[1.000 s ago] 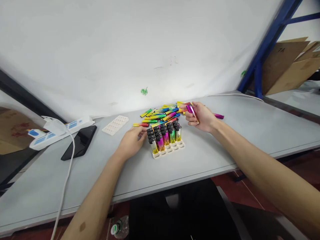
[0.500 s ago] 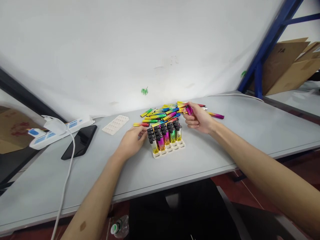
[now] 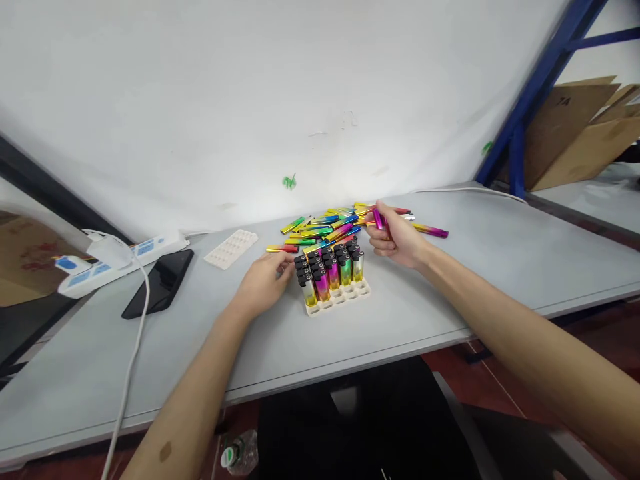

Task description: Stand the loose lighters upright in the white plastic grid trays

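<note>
My right hand (image 3: 395, 235) is closed around a shiny magenta lighter (image 3: 379, 219), held just above the right side of a loose pile of metallic coloured lighters (image 3: 320, 232). In front of the pile stands a cream tray with holes (image 3: 345, 295). Black-topped lighters (image 3: 333, 273) stand upright in its back and left holes, while several front holes show bare. Beside the tray's back left corner, my left hand (image 3: 265, 281) rests on the table with its fingers curled in. Its fingertips are partly hidden, and I cannot tell whether they grip the tray.
A second cream tray (image 3: 231, 249) lies flat at the left. Farther left are a black phone (image 3: 158, 283) and a white power strip (image 3: 125, 263) with a white cable (image 3: 131, 360) hanging over the edge. Behind the table (image 3: 400, 320) rises a white wall (image 3: 320, 100).
My right hand has shifted slightly, and the magenta lighter in it is turned a little more upright. My left hand and the tray stay where they were.
</note>
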Tool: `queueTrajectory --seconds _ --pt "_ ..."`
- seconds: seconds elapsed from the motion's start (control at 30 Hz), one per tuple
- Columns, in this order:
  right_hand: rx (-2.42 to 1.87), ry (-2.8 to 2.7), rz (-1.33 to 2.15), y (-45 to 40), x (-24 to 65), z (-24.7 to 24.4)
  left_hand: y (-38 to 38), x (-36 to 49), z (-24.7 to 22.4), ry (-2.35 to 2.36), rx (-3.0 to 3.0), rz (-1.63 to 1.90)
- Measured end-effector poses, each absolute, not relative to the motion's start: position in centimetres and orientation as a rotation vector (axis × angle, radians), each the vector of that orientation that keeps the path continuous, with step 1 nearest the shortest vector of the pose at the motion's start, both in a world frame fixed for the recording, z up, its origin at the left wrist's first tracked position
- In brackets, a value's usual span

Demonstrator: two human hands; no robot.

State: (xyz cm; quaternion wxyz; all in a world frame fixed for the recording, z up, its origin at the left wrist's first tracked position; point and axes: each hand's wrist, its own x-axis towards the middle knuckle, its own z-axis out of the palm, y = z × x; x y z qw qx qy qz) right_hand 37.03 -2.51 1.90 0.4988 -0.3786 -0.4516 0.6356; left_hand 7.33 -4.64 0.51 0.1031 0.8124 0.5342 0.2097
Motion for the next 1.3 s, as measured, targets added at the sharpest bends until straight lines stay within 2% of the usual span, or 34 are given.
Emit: queueTrajectory --seconds 0.4,1.3 --pt "-0.999 -1.049 1.441 -2.6 36.9 2.4 -4.5 7.1 0.2 1.574 2.393 0.621" --pt "-0.964 -1.112 1.460 -2.3 36.4 1.5 -4.5 7.2 0.2 1.570 2.394 0.638"
